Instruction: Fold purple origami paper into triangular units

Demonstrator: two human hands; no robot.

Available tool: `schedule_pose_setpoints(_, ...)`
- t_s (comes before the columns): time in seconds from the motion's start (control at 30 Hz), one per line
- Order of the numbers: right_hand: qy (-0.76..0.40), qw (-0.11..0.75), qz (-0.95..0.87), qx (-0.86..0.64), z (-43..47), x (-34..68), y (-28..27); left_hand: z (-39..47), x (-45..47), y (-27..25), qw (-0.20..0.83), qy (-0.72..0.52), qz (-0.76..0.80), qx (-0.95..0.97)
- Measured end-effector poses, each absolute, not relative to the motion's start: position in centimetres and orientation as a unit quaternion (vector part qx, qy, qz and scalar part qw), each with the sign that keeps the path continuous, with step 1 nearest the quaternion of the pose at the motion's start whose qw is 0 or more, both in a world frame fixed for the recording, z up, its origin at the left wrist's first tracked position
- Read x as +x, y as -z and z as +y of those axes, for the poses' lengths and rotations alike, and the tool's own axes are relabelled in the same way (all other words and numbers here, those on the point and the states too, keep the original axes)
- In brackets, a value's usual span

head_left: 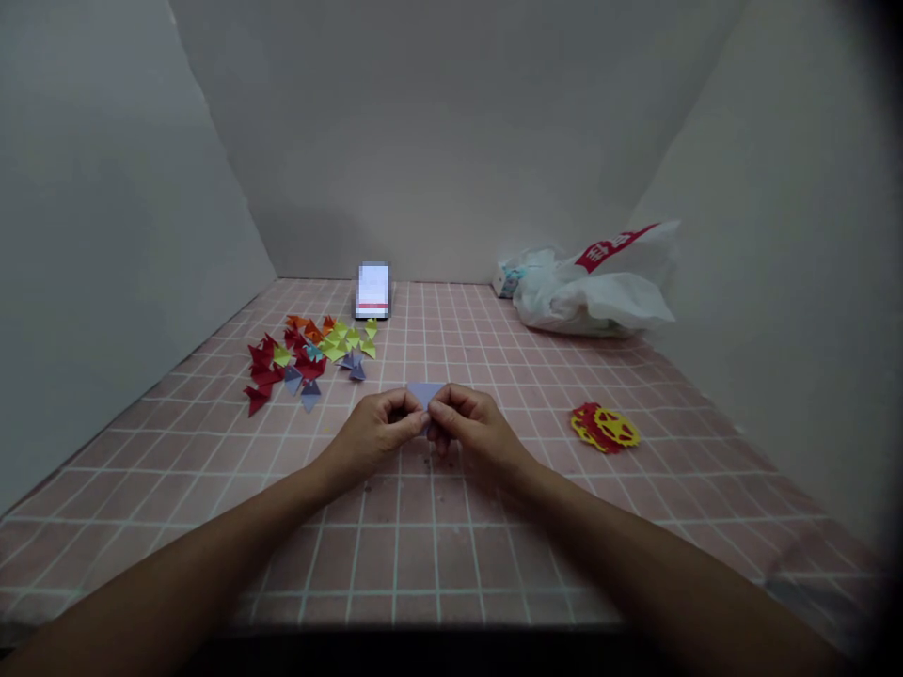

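A small piece of lavender paper [424, 391] is pinched between my two hands over the middle of the table. My left hand [379, 425] grips its left side, thumb and forefinger pressed together. From the other side my right hand [472, 425] does the same, and the two thumbs nearly meet at the paper's near part. Fingers cover much of the sheet, so its full folded shape is hidden. To the left of my hands lies a loose group of folded paper pieces [310, 362] in red, orange, yellow-green, blue and lavender.
A lit phone [373, 291] stands upright near the back wall. At the back right sits a white plastic bag [596, 296] with a tissue pack [512, 277] beside it. Red and yellow cut-out discs [605, 428] lie right of my hands. Walls enclose the pink checked tabletop [451, 545].
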State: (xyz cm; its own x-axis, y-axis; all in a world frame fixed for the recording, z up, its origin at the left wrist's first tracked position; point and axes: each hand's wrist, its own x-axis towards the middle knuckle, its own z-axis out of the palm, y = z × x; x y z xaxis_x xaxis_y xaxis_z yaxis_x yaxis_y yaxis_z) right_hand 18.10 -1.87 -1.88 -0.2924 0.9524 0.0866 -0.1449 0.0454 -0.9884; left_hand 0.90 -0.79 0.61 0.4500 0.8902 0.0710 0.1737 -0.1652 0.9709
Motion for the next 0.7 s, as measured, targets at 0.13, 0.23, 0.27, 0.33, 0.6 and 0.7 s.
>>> schedule_pose_setpoints(0.13,-0.541,0.481,-0.571,-0.387,-1.89,18.18,1.53,-0.80,0.75,-0.42,0.522,-0.334,0.395,0.677)
schedule_pose_setpoints(0.23,-0.537,0.484,-0.574,-0.384,-1.80,18.23,1.53,-0.74,0.68,-0.46,0.526,-0.329,0.399,0.675)
schedule_pose_setpoints(0.27,-0.544,0.481,-0.572,-0.381,-1.77,18.23,1.59,-0.72,0.67,-0.49,0.523,-0.330,0.402,0.676)
schedule_pose_setpoints(0.33,-0.562,0.471,-0.566,-0.376,-1.75,18.21,1.70,-0.70,0.68,-0.52,0.517,-0.331,0.406,0.677)
schedule_pose_setpoints(0.6,-0.529,0.481,-0.571,-0.403,-2.32,18.06,1.37,-0.96,0.69,-0.54,0.556,-0.346,0.395,0.645)
schedule_pose_setpoints(0.7,-0.525,0.474,-0.578,-0.406,-2.37,18.10,1.32,-0.93,0.63,-0.65,0.552,-0.346,0.396,0.647)
